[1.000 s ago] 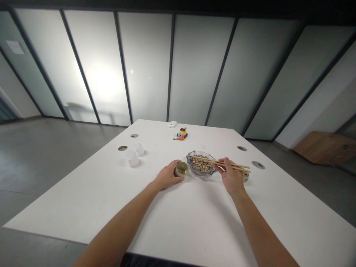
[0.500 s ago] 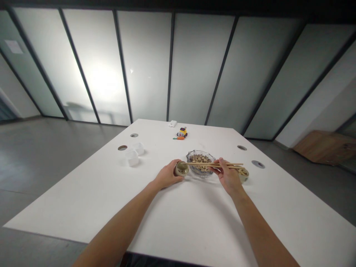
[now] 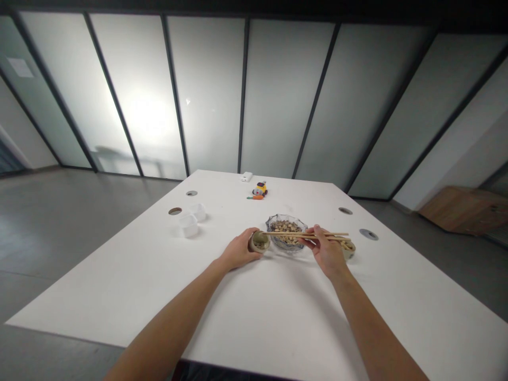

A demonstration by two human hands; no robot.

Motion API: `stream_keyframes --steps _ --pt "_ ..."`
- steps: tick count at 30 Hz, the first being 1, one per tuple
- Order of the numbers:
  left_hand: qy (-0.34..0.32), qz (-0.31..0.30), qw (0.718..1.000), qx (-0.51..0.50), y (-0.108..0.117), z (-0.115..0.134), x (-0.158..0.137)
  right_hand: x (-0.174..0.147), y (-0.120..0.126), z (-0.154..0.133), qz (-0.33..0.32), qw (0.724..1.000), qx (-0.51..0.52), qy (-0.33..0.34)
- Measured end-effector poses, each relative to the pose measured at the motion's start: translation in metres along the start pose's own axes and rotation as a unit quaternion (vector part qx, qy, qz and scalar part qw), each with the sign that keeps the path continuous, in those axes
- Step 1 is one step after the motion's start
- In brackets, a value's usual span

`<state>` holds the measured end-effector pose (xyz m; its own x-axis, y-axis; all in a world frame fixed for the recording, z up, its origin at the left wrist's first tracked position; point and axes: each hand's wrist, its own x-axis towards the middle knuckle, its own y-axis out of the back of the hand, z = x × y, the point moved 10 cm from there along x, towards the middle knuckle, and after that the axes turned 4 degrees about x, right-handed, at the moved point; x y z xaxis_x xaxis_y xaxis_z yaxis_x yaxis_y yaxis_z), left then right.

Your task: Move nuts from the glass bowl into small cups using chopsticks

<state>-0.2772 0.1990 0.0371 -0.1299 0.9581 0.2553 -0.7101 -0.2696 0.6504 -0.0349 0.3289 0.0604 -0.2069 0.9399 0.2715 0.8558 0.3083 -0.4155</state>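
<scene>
My left hand (image 3: 242, 250) is wrapped round a small greenish cup (image 3: 261, 241), its mouth tilted toward me. Some small pieces lie inside the cup, too small to name. In my right hand (image 3: 326, 252) is a pair of wooden chopsticks (image 3: 288, 234), held level with their tips at the cup's rim. Behind the chopsticks stands a clear glass bowl (image 3: 291, 248) of what look like pistachios (image 3: 286, 226). A second cup (image 3: 349, 251), with pale pieces in it, is partly hidden behind my right hand.
Two clear plastic containers (image 3: 188, 226) stand on the white table (image 3: 246, 317) at the left. Farther back are a yellow-and-grey toy car (image 3: 260, 189), an orange carrot-like object (image 3: 257, 197) and a white box-like item (image 3: 246, 177). Round holes (image 3: 174, 211) pierce the tabletop near its sides.
The cup in my left hand has tilted slightly and its inner wall shows differently. The chopsticks have shifted very slightly to the right; everything else stays put.
</scene>
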Motion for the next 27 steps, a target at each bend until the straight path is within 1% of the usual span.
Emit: stream_keyframes --steps 4,6,9,12,14,16,19,21,23,25,27 --pt "-0.01 -0.011 1.0 -0.017 -0.003 -0.002 0.0 0.0 0.001 -0.002 0.004 1.0 0.019 -0.009" --pt "-0.019 -0.016 0.999 -0.023 -0.004 -0.001 0.001 -0.001 -0.001 -0.002 -0.005 1.0 0.017 -0.012" --pt "-0.026 -0.019 0.999 -0.024 -0.005 -0.001 0.001 -0.004 -0.007 -0.001 -0.029 0.999 -0.013 -0.013" --pt "-0.024 -0.017 0.999 -0.026 -0.005 -0.002 0.001 -0.005 -0.01 -0.002 -0.034 0.999 -0.042 -0.004" --pt "-0.018 -0.018 0.999 -0.029 -0.005 -0.003 0.001 -0.004 -0.007 -0.007 -0.019 0.999 -0.042 0.018" --pt "-0.008 -0.019 0.999 -0.029 -0.005 -0.004 0.001 -0.002 0.002 -0.016 0.011 0.998 -0.04 0.051" --pt "0.0 -0.018 1.0 -0.021 -0.005 -0.005 0.001 0.0 0.016 -0.027 0.062 0.989 -0.094 0.093" --pt "0.001 -0.015 1.0 -0.019 -0.004 -0.004 0.001 0.001 0.019 -0.031 0.071 0.978 -0.166 0.107" --pt "0.004 -0.012 1.0 -0.019 -0.003 -0.005 0.001 -0.001 0.016 -0.036 0.062 0.959 -0.244 0.13" --pt "0.004 -0.011 1.0 -0.022 -0.003 -0.005 0.0 -0.005 0.007 -0.044 0.045 0.929 -0.323 0.176" --pt "0.001 -0.012 1.0 -0.025 -0.003 -0.004 0.0 -0.011 -0.005 -0.052 0.024 0.891 -0.392 0.227"
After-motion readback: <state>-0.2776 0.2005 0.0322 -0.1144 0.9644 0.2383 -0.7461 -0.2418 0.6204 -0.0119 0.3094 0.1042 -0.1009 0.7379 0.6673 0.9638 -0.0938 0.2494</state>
